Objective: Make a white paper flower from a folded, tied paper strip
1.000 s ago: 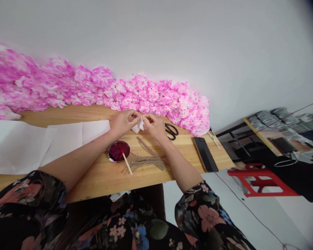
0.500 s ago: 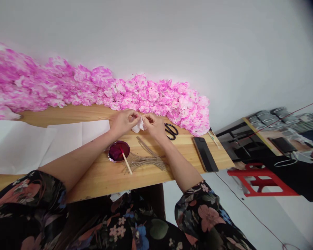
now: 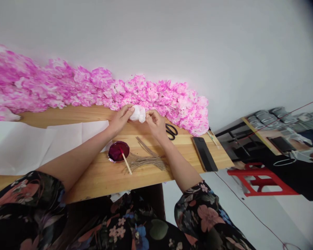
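Note:
Above the table's far side I hold a white paper flower (image 3: 138, 114) between both hands. My left hand (image 3: 122, 118) is closed on its left edge, thumb on top. On the other side, the fingers of my right hand (image 3: 155, 122) pinch its right edge. Behind it runs a long heap of pink and white paper flowers (image 3: 99, 88) along the wall. Nearer to me stands a small bowl of dark red dye (image 3: 118, 151), with a wooden-handled brush (image 3: 127, 164) leaning in it. Beside the bowl lie several thin brown twine strands (image 3: 148, 161).
White paper sheets (image 3: 67, 139) cover the left part of the wooden table (image 3: 99, 185). Black-handled scissors (image 3: 171, 132) and a phone (image 3: 205, 154) lie to the right. A red stool (image 3: 263, 180) stands on the floor beyond the table's right end.
The white paper, small and mostly hidden between my fingers before, now shows as a wider, rounded form. My hands have moved slightly apart and up.

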A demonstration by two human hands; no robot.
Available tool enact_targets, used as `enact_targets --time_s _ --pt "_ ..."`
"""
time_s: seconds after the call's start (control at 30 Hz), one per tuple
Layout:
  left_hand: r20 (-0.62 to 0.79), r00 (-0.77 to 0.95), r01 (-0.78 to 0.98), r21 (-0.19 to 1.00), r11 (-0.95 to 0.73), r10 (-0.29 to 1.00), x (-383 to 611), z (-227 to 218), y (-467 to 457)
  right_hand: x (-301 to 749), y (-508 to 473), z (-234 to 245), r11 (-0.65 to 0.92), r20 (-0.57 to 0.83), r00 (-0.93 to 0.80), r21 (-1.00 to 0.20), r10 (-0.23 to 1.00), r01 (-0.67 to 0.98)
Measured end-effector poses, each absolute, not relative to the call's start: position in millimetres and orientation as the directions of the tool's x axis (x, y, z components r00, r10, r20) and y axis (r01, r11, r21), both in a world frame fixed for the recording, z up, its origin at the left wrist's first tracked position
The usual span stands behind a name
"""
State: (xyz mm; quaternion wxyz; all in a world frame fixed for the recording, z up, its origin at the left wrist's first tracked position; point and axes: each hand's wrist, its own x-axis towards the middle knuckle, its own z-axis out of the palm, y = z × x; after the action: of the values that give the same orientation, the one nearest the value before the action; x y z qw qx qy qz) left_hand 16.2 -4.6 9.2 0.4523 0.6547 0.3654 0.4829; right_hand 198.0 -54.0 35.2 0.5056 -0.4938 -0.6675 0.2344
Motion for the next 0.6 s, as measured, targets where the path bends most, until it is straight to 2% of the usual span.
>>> enact_targets --time_s 0.3,0.43,0.53,0.6 --pt "0.277 0.251 0.014 0.957 -0.289 0.928 18.9 5.6 -2.9 200.2 -51.2 27.8 0.403 0.419 -0.067 -0.800 0.905 0.444" --pt "0.300 0.183 0.029 0.950 -0.311 0.936 19.0 2.1 -1.8 202.3 -49.5 26.8 0.409 0.421 -0.043 -0.846 0.906 0.342" --pt "0.353 0.117 0.034 0.933 -0.359 0.928 18.7 3.0 -3.0 198.6 -63.4 50.0 0.448 0.450 -0.058 -0.850 0.891 0.277" --pt "0.391 0.081 0.031 0.919 -0.394 0.917 18.3 4.7 -3.9 192.9 -86.0 80.1 0.531 0.497 -0.188 -0.810 0.847 0.248"
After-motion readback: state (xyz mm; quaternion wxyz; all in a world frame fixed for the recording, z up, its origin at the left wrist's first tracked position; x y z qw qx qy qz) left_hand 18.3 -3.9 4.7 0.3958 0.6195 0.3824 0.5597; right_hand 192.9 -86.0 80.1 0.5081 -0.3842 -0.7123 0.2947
